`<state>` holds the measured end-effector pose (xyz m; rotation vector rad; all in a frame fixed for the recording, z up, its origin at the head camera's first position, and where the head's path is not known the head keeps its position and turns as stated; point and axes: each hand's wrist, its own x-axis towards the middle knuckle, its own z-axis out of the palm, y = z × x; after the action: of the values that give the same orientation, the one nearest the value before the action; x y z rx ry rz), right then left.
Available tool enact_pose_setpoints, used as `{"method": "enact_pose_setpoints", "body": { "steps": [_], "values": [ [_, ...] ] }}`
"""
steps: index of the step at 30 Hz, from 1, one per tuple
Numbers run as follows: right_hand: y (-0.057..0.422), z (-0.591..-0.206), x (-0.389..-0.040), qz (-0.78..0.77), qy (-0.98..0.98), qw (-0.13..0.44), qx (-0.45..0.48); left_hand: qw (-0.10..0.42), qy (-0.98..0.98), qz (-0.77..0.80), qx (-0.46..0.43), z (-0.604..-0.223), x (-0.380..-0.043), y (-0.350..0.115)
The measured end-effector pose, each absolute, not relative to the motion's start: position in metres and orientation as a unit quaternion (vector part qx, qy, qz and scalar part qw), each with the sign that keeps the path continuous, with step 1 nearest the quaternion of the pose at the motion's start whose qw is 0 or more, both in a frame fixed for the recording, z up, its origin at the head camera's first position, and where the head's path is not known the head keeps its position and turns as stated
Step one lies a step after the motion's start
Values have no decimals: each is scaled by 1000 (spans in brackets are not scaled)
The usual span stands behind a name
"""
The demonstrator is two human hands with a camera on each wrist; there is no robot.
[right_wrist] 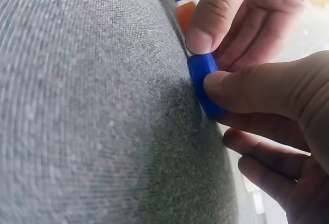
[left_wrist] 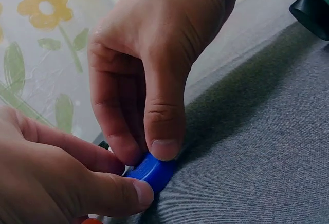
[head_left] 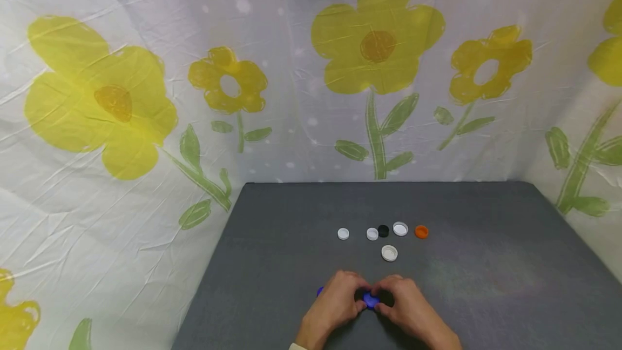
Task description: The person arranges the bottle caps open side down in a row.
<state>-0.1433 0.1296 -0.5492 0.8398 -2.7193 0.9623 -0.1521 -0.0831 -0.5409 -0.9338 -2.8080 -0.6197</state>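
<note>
A blue bottle cap (head_left: 371, 300) lies on the grey table near its front, between both hands. My left hand (head_left: 337, 298) pinches its left side, and my right hand (head_left: 408, 307) pinches the opposite side. In the left wrist view both thumbs press the near rim of the cap (left_wrist: 154, 172), with fingers curled behind it. The right wrist view shows the cap (right_wrist: 204, 82) standing low at the cloth surface, partly covered by the thumbs. Another blue piece (head_left: 319, 290) peeks out beside my left hand, mostly hidden. Something orange (right_wrist: 185, 16) sits behind the left thumb.
Farther back lie several caps: white ones (head_left: 343, 234), a black cap (head_left: 383, 230) next to a white cap (head_left: 372, 234), a larger white cap (head_left: 400, 228) and an orange cap (head_left: 421, 231). Another white cap (head_left: 389, 253) is nearer. A flower-printed sheet (head_left: 291, 96) hangs around the table (head_left: 486, 247).
</note>
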Motion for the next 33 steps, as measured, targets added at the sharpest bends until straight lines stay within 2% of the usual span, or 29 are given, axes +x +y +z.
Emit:
{"method": "enact_pose_setpoints", "body": {
  "steps": [6,11,17,33],
  "values": [
    [129,-546,-142,322,-903,68,275,46,-925,-221,-306,-539,-154,-84],
    [132,-540,-144,323,-916,75,227,31,-925,-255,-280,-532,-160,-87],
    [139,-530,-153,334,-920,93,180,58,-925,-270,-261,-525,-171,-86],
    [156,-513,-189,337,-923,117,147,104,-918,-322,-210,-511,-202,-61]
  ]
}}
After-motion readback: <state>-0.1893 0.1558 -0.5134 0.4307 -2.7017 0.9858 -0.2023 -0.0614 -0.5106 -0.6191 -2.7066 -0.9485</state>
